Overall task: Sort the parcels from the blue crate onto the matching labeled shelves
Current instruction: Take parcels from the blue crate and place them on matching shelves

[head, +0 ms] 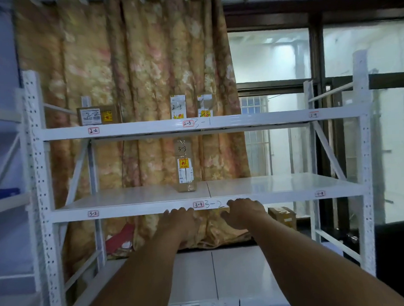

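Parcels already stand on the white rack: a clear bottle-shaped parcel (184, 164) marked 3-3 is upright on the middle shelf (280, 186), right behind the red 3-3 tag (198, 204) on that shelf's front edge. On the shelf above, a brown box (98, 115) sits over the 2-2 tag (93, 130), and two slim packets (178, 106) stand near the 2-3 tag (188, 123); their own markings are too blurred to read with confidence.

Both arms reach forward below the middle shelf's edge. The left hand (180, 220) and the right hand (242, 212) are empty, fingers loosely spread and slightly curled, palms down, touching no parcel.

Judging from this, the 3-3 parcel is placed and a placing step is just done. The blue crate is not in view, so the next move calls for turning back to it, taking another parcel, reading its written number and finding the matching tag.
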`<state>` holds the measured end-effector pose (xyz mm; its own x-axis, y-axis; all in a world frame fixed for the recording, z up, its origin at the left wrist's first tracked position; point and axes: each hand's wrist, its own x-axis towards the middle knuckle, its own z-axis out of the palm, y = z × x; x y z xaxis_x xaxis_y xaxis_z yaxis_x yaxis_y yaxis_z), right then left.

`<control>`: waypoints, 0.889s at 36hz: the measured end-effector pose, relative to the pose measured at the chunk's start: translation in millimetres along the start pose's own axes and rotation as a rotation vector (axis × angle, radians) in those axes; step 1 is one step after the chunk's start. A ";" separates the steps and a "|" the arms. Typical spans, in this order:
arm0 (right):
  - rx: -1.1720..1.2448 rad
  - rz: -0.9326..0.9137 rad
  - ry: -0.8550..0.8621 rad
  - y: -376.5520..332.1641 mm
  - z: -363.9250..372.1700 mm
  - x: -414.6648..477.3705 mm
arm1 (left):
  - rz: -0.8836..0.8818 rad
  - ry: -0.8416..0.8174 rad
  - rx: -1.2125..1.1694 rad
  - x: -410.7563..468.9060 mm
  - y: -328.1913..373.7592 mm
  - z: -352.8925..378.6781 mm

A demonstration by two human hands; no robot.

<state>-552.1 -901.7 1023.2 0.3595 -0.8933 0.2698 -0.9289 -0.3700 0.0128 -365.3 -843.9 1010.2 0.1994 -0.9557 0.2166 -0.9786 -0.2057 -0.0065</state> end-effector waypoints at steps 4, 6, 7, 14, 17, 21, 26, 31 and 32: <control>-0.007 0.020 0.002 17.0 -17.8 -27.9 | 0.027 0.021 -0.012 -16.9 13.5 -10.0; 0.005 0.032 0.003 22.2 -21.3 -40.3 | 0.035 0.026 -0.009 -23.3 20.0 -15.1; 0.011 0.038 0.002 24.4 -21.8 -45.6 | 0.039 0.028 -0.007 -26.1 23.4 -18.0; 0.038 0.061 0.007 29.6 -29.6 -76.0 | 0.072 0.039 0.000 -49.9 38.3 -36.3; 0.048 0.072 0.016 27.1 -32.9 -82.4 | 0.077 0.041 0.005 -55.4 35.2 -39.2; 0.054 0.062 0.012 14.4 -38.8 -90.7 | 0.059 0.024 0.015 -64.1 22.5 -42.2; 0.033 0.010 0.015 -11.5 -46.7 -95.7 | 0.044 0.043 0.027 -81.6 -1.9 -50.1; 0.058 -0.058 0.024 -52.9 -54.2 -99.9 | -0.015 0.041 0.039 -100.7 -40.3 -54.5; 0.064 -0.077 0.022 -63.5 -56.3 -100.1 | -0.030 0.047 0.037 -105.7 -50.6 -55.0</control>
<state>-534.1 -774.4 1049.5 0.4268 -0.8560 0.2917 -0.8909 -0.4534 -0.0268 -339.7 -720.9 1041.3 0.2252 -0.9381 0.2630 -0.9695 -0.2425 -0.0349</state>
